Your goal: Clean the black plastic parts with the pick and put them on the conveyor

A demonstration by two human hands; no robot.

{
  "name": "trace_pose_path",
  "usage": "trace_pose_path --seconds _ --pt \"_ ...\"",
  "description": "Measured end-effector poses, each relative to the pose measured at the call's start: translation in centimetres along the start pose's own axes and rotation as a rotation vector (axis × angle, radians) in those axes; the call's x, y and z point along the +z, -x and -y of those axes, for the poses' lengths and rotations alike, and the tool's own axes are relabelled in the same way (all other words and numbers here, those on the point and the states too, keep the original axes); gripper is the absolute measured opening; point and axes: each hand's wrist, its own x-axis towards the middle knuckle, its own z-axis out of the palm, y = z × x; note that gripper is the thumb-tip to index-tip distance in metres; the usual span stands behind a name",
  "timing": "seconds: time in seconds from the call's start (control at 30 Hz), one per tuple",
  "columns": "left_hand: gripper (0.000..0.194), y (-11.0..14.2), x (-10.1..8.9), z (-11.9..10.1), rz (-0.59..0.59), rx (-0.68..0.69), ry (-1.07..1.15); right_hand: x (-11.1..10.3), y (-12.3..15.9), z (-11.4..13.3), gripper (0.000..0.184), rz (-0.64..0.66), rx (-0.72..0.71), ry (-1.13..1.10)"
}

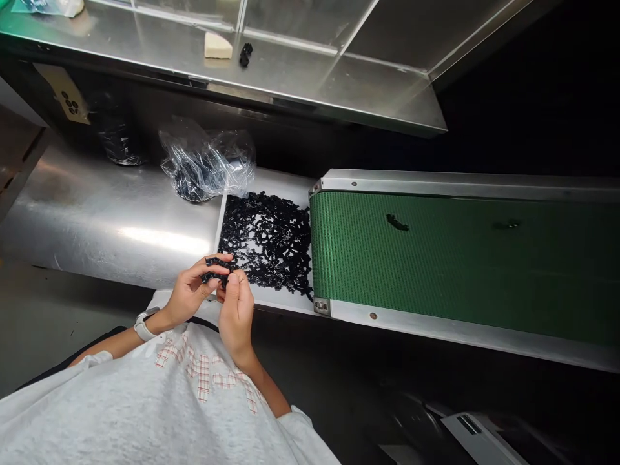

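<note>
On the steel tabletop beside a green conveyor belt, a tangled heap of black plastic pieces lies spread, while the left grip and right grip pinch a small black cluster.

The one view is worn on the person's head and faces forward and down. It looks closely over the left grip and right grip, with the green conveyor belt just ahead and rightward of them.

Black pieces partly hidden by left hand and right hand. Contents of plastic bag blurred behind film. Green belt cut off by right edge; dark bits on it too small to identify.
</note>
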Motion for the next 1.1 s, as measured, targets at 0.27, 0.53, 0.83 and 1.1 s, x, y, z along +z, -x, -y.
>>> trace_pose_path --seconds 0.27,0.53,0.83,1.1 --pt "0.035 0.0 -0.6 -0.9 -0.103 -0.06 -0.043 -0.7 -0.2 -0.6 0.044 -0.096 -0.112 0.115" --pt "0.046 -0.2 -0.6 -2.2 -0.057 -0.139 -0.082 -0.7 -0.4 -0.7 0.043 -0.112 -0.165 0.165" --pt "0.049 0.1 -0.7 -2.4 -0.015 -0.178 -0.106 -0.5 -0.9 -0.6 0.051 -0.082 -0.11 0.075" --pt "0.05 -0.1 -0.6 -2.5 -0.116 -0.203 -0.099 -0.8 -0.7 -1.1 0.054 -0.119 -0.101 0.058"
